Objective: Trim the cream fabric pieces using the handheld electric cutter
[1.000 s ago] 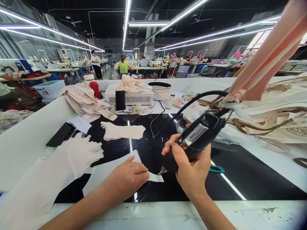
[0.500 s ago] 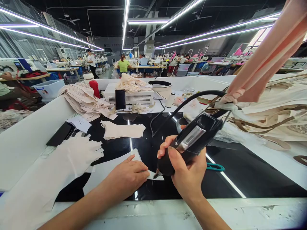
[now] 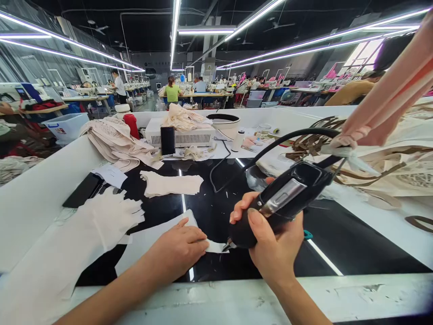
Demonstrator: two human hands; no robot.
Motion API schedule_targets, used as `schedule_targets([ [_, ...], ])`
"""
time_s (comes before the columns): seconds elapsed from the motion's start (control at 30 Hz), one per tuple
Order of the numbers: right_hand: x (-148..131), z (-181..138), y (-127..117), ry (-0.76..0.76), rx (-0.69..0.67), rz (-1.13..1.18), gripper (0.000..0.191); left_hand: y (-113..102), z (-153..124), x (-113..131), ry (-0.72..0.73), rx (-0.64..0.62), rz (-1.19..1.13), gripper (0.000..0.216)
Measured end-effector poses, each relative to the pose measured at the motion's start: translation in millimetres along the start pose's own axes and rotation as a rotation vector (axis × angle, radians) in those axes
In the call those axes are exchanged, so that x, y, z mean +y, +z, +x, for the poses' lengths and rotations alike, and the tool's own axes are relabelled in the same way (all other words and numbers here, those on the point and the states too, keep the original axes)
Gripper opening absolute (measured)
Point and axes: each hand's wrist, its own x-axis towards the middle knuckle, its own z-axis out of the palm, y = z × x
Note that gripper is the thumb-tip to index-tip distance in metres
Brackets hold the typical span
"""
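At far left, a heap of thin white pieces (image 3: 94,230) crowds the working side. Next comes a pale flat panel (image 3: 145,241) on the black work mat (image 3: 338,243); it looks light, limp and apt to slide on that glossy surface, so a broad palm suits it better than a pinch. The left hand (image 3: 182,248) lies flattened on it, fingers together, grasping nothing. A narrow white tongue (image 3: 214,246) shows past those fingertips, with the tip of the black corded handheld tool (image 3: 279,201) at its end. The tool looks hard and fairly heavy, best held round its thick front barrel, where the right hand (image 3: 277,248) is wrapped firmly. Rightward the mat gives the most room, though the tied pink cloth (image 3: 385,104) and cord (image 3: 287,135) may limit swing.
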Motion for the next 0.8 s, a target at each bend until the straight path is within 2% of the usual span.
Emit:
schedule_targets([
  [0.17,-0.7,0.4,3.1,0.015,0.004,-0.023,0.031,0.1,-1.1,0.1,-0.009,-0.019,-0.01,0.02],
  [0.33,1.8,1.7,1.1,0.006,0.001,-0.04,0.025,-2.7,0.3,-0.7,-0.028,-0.018,-0.036,0.019],
  [0.53,21.1,9.5,-15.3,0.015,-0.008,-0.136,0.029,-9.1,9.5,-20.3,-0.095,0.04,0.007,0.018],
  [0.67,32.3,19.1,-22.1,0.028,0.011,-0.19,0.035,-6.5,10.3,-32.4,-0.166,-0.026,0.091,0.012],
  [0.8,30.9,28.2,-18.6,0.027,0.035,-0.207,0.04,-3.4,8.5,-29.2,-0.17,-0.062,0.158,0.012],
])
